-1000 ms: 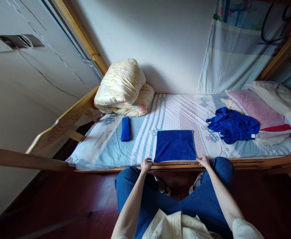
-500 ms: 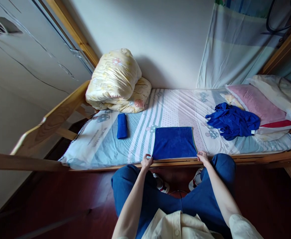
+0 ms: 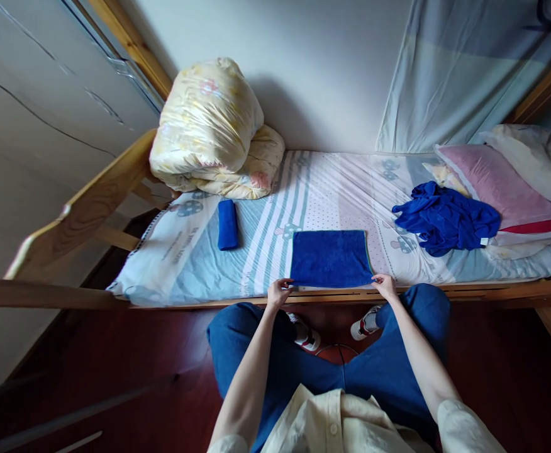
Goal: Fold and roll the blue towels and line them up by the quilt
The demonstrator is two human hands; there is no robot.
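Observation:
A folded blue towel (image 3: 331, 258) lies flat at the near edge of a striped mattress (image 3: 322, 189). My left hand (image 3: 278, 292) pinches its near left corner, fingers closed on the cloth. At the near right corner my right hand (image 3: 385, 286) grips the towel's edge in the same way. A small rolled blue towel (image 3: 228, 224) lies further left on the mattress. To the right sits a crumpled blue cloth (image 3: 445, 218) next to the pillows.
A bundled yellow quilt (image 3: 212, 132) sits at the bed's left end by a wooden rail (image 3: 87, 204). Pink and white pillows (image 3: 497, 189) lie at the right end. The wooden bed frame edge (image 3: 492, 292) runs in front of my knees.
The view has tilted down a little. Both hands stay at the towel's near corners, and the towel has not visibly shifted on the mattress.

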